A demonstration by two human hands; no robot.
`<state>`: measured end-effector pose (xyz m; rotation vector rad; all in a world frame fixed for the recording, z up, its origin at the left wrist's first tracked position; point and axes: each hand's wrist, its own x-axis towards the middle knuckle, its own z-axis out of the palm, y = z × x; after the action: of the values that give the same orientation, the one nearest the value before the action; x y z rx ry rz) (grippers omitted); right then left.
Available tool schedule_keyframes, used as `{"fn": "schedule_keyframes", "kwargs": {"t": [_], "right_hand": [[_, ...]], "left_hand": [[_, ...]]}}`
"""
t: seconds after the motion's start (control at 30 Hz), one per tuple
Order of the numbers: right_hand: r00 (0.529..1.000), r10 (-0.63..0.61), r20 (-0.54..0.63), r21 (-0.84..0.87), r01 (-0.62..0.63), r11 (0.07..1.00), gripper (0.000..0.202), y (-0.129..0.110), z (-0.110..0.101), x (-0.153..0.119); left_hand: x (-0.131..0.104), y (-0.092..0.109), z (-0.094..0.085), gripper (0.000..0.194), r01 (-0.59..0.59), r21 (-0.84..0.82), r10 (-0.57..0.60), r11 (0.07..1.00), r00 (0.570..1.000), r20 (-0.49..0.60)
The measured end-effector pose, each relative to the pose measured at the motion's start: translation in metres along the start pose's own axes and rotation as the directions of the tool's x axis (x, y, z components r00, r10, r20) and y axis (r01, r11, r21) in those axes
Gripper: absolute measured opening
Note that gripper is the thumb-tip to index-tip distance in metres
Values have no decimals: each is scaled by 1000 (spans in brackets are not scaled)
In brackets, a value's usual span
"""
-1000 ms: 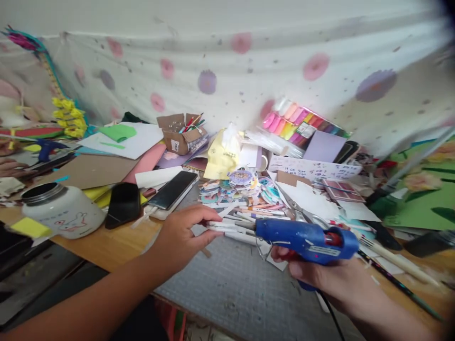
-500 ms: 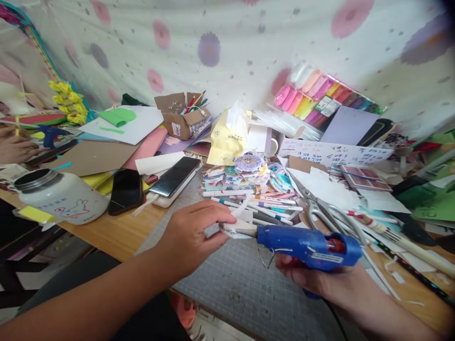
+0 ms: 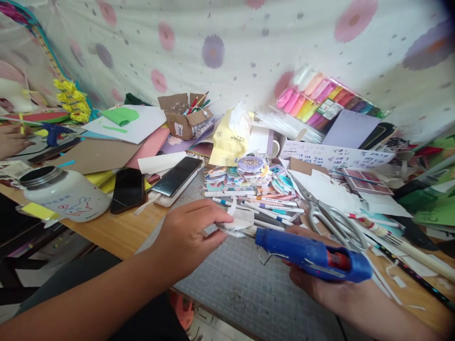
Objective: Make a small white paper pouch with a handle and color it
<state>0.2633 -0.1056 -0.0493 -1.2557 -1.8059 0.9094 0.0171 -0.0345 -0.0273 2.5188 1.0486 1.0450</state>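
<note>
Two hands busy: your left hand (image 3: 190,232) pinches white paper piece (image 3: 241,219) above grey mat (image 3: 245,279); your right hand (image 3: 320,286) grips blue glue gun (image 3: 302,252), nozzle at piece's right side. Strip end (image 3: 233,206) sticks up, piece looks unfinished; amount done or left, can't tell.

Yellow packet (image 3: 227,144) printed 山茶花系列, white sheet (image 3: 336,155) handwritten "4:00" and "7:00", cardboard box (image 3: 185,124) with blurred label.
</note>
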Motion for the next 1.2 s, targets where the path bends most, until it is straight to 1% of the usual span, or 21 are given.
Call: {"fn": "schedule_keyframes", "kwargs": {"t": [0.1, 0.2, 0.3, 0.37, 0.5, 0.63, 0.73, 0.8, 0.87, 0.9, 0.97, 1.03, 1.13, 1.2], "right_hand": [[992, -126, 12, -141, 126, 982, 22, -5, -2, 1], [980, -197, 42, -201, 201, 959, 25, -4, -3, -2], [971, -228, 77, -232, 239, 943, 26, -2, -3, -6], [966, -244, 79, -245, 256, 935, 25, -2, -5, -7], [948, -309, 76, -262, 318, 911, 19, -5, -8, -7], [937, -338, 91, -299, 349, 888, 13, -7, -9, -5], [931, -361, 60, -326, 360, 874, 11, -4, -8, -5], [910, -410, 57, -394, 398, 828, 14, 0, -8, -7], [886, -462, 44, -485, 424, 765, 18, 3, -7, -10], [879, -476, 27, -513, 421, 748, 20, 4, -7, -12], [880, -473, -53, -515, 382, 768, 19, 4, -7, -12], [898, -424, -116, -462, 329, 824, 15, 0, -6, -10], [926, -331, -181, -369, 248, 896, 18, -6, -5, -3], [940, -283, -190, -298, 219, 929, 21, -6, -4, 0]], "left_hand": [[-3, 0, 2, 19, -18, -15, 18, 1000, 999, -27], [-4, 0, 3, 19, -22, -24, 21, 999, 999, -40], [-4, 1, 3, 18, -10, -14, 10, 1000, 999, -36], [-4, 2, 3, 18, -1, -8, 1, 1000, 1000, -30], [-3, 6, 2, 17, 5, -14, -5, 1000, 999, -34], [-1, 11, 1, 16, 10, -30, -10, 1000, 1000, -13], [0, 13, 2, 11, 65, -35, -65, 997, 998, 1], [0, 13, 3, 4, 147, -21, -147, 989, 989, -3], [0, 12, 4, 5, 220, -20, -220, 975, 975, -3], [0, 12, 4, 6, 235, -35, -236, 971, 972, -5], [1, 11, 3, 5, 224, -86, -226, 971, 974, -14], [0, 10, 1, 7, 183, -135, -190, 974, 981, -40], [0, 9, -1, 13, 155, -179, -170, 972, 983, -75], [0, 9, -2, 14, 174, -202, -193, 964, 978, -78]]}}
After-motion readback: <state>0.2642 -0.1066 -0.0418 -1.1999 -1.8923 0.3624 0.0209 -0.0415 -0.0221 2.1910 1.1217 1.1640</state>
